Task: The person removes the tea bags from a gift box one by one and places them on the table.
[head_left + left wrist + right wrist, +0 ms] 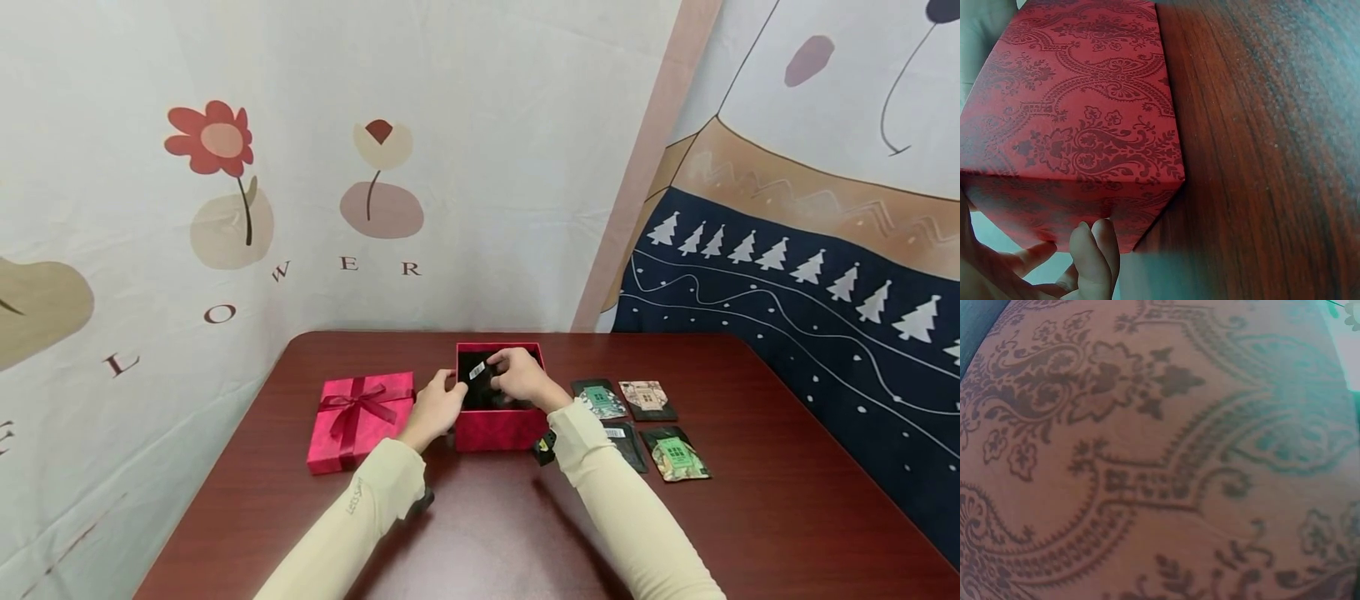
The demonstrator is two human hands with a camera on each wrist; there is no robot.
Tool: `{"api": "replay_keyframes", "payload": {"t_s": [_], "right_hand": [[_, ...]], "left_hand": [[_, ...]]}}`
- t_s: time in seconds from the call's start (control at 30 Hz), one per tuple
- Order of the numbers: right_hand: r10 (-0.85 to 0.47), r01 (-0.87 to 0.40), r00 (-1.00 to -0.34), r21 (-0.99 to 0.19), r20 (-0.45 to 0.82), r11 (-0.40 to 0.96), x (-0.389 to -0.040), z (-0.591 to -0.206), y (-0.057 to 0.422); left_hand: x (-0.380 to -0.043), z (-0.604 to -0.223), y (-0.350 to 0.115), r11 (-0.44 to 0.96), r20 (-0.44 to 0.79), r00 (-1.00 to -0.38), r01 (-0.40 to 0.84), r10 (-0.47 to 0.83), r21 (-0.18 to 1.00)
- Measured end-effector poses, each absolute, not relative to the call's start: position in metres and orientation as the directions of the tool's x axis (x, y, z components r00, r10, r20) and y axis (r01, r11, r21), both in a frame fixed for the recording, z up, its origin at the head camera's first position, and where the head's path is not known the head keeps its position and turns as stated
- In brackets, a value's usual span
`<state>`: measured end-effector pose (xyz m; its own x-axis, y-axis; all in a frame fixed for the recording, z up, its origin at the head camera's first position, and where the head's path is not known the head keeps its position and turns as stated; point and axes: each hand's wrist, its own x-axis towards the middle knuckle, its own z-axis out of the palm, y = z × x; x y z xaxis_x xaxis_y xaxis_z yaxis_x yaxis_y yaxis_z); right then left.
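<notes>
A red patterned gift box (497,431) stands without its lid near the back of the table. Inside it lies a black packet (474,390) with a white label. At the box's left side is my left hand (437,408), its fingertips touching the outer wall, as the left wrist view also shows with its fingers (1091,256). My right hand (521,379) reaches over the rim into the box, index finger and thumb by the packet. Whether they pinch it I cannot tell. Only the box's patterned wall (1147,425) fills the right wrist view, close and blurred.
A red lid (333,433) with a ribbon bow lies left of the box. Several packets lie to its right: a teal-labelled one (600,400), a beige-labelled one (647,400), a green-labelled one (677,454) and a black one (628,446) partly behind the right sleeve.
</notes>
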<state>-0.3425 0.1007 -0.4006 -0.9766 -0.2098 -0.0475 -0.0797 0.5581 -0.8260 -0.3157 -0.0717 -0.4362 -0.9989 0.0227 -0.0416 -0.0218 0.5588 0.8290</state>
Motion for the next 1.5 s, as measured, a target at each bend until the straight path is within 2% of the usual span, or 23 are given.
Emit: {"api": "replay_keyframes", "payload": {"t_s": [0.67, 1.2, 1.5], "right_hand": [[-0.178, -0.089, -0.984, -0.844, -0.008, 0.529, -0.333, -0.38, 0.131], [-0.114, -0.052, -0.993, -0.9, 0.003, 0.432, -0.323, -0.366, 0.197], [-0.074, -0.041, -0.997, -0.892, 0.008, 0.45, -0.314, -0.361, 0.238]], "left_hand": [[-0.316, -0.438, -0.073, 0.567, -0.023, -1.0, -0.011, 0.015, 0.824], [-0.316, -0.439, -0.073, 0.56, -0.036, -0.999, -0.02, 0.018, 0.828], [-0.315, -0.437, -0.072, 0.562, -0.046, -0.999, -0.024, 0.025, 0.827]]}}
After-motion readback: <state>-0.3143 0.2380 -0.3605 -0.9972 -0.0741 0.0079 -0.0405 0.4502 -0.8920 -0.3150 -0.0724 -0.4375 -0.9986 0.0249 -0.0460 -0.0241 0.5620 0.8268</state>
